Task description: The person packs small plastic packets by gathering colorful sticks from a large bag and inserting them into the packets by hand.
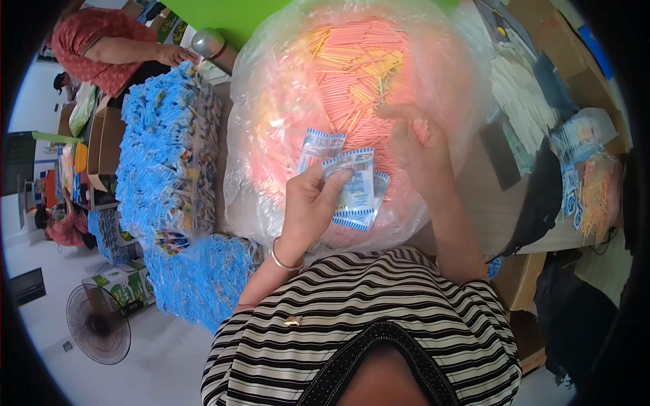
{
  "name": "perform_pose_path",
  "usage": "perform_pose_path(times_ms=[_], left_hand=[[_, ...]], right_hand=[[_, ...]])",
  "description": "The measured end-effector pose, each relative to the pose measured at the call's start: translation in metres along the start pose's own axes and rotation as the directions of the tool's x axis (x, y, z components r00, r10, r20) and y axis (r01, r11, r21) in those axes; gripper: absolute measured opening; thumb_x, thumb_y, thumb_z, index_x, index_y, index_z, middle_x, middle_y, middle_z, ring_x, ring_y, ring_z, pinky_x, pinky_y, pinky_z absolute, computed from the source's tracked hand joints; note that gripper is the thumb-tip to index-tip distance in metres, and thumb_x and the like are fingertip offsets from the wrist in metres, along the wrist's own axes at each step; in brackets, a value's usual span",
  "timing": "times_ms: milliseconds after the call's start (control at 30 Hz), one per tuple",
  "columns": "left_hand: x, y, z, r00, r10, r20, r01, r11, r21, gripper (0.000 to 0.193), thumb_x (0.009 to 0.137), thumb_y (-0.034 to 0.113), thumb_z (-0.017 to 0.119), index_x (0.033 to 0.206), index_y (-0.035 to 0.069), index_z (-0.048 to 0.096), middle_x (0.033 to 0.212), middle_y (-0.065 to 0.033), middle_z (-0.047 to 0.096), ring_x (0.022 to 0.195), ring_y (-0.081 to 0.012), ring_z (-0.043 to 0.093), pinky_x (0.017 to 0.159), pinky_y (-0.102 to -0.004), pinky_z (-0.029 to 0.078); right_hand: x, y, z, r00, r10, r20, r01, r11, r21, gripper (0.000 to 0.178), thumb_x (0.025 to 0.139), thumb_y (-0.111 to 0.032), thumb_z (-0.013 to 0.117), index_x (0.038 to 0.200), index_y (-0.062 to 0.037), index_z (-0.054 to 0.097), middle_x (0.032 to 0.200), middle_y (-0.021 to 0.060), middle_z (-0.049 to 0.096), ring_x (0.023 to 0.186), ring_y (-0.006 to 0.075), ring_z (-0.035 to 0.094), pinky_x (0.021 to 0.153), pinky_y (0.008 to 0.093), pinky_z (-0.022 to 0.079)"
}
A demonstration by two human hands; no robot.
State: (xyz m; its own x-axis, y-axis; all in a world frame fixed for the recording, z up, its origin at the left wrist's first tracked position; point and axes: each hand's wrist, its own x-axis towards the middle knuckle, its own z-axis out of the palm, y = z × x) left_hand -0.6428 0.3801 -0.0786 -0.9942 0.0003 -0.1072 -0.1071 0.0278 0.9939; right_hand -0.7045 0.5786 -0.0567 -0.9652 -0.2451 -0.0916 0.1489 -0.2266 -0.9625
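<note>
At the middle of the head view, the left hand (308, 196) grips a small fan of blue-and-white sachets (353, 186), thumb pressed over the top one; their long axes run roughly up the picture, tilted slightly right. The sachets lie directly over the big clear bag of pink and yellow sticks (352, 74), which bulges just beyond both hands.

The right hand (416, 145) sits just right of and above the sachets, fingers curled and reaching into the stick mass; whether it pinches a stick, I cannot tell. Right hand is nearer the sticks, left nearer the sachets. Sticks lie in mixed directions, mostly pointing away from the person.

Left of the bag: a heap of blue packets (166, 149) spilling down toward the floor. Far left, another person in a red top (95, 47). Right side: a table edge (501, 210) with dark cloth and more packets (575, 145). A floor fan (98, 323) stands lower left. Nothing lies between hands and bag.
</note>
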Motion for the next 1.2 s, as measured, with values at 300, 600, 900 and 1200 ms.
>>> perform_pose_path(times_ms=[300,600,900,1200], left_hand=[[0.006,-0.008,-0.001,0.999,0.003,0.047,-0.005,0.999,0.049,0.014,0.091,0.009,0.071,0.102,-0.001,0.072,0.078,-0.0007,0.07,0.067,-0.0029,0.058,0.058,-0.0207,0.047],[0.009,-0.001,0.001,0.998,-0.043,0.048,0.045,0.998,-0.045,0.01,0.088,0.006,0.075,0.095,-0.001,0.072,0.078,-0.0018,0.07,0.067,-0.0037,0.059,0.059,-0.0208,0.048],[0.01,0.0,0.0,0.997,0.025,0.075,-0.019,0.996,-0.082,0.015,0.083,-0.002,0.077,0.083,0.003,0.062,0.082,-0.0004,0.069,0.074,-0.0041,0.061,0.067,-0.021,0.051],[0.013,0.005,0.004,0.994,0.053,0.091,-0.043,0.994,-0.105,0.014,0.082,-0.002,0.077,0.083,0.002,0.064,0.079,-0.0006,0.069,0.071,-0.0041,0.061,0.064,-0.0201,0.05]], right_hand=[[-0.008,0.0,0.005,0.99,0.033,0.135,0.043,0.852,-0.522,0.013,0.093,-0.01,0.066,0.096,0.002,0.066,0.078,0.0004,0.061,0.076,0.006,0.056,0.068,0.0232,0.046],[-0.015,-0.006,0.001,0.989,-0.017,0.145,0.093,0.837,-0.54,0.012,0.092,-0.009,0.065,0.097,0.0024,0.067,0.084,0.0052,0.067,0.079,0.0081,0.059,0.071,0.0259,0.048],[-0.003,-0.014,-0.002,0.999,-0.024,-0.031,0.021,0.996,-0.091,0.033,0.103,-0.022,0.05,0.102,0.0049,0.07,0.092,0.0114,0.071,0.085,0.017,0.066,0.087,0.0317,0.049],[0.002,-0.009,0.044,0.99,0.141,0.0,-0.133,0.934,0.332,0.05,0.106,-0.034,0.038,0.107,0.0054,0.069,0.102,0.0144,0.071,0.1,0.0205,0.064,0.095,0.0364,0.047]])
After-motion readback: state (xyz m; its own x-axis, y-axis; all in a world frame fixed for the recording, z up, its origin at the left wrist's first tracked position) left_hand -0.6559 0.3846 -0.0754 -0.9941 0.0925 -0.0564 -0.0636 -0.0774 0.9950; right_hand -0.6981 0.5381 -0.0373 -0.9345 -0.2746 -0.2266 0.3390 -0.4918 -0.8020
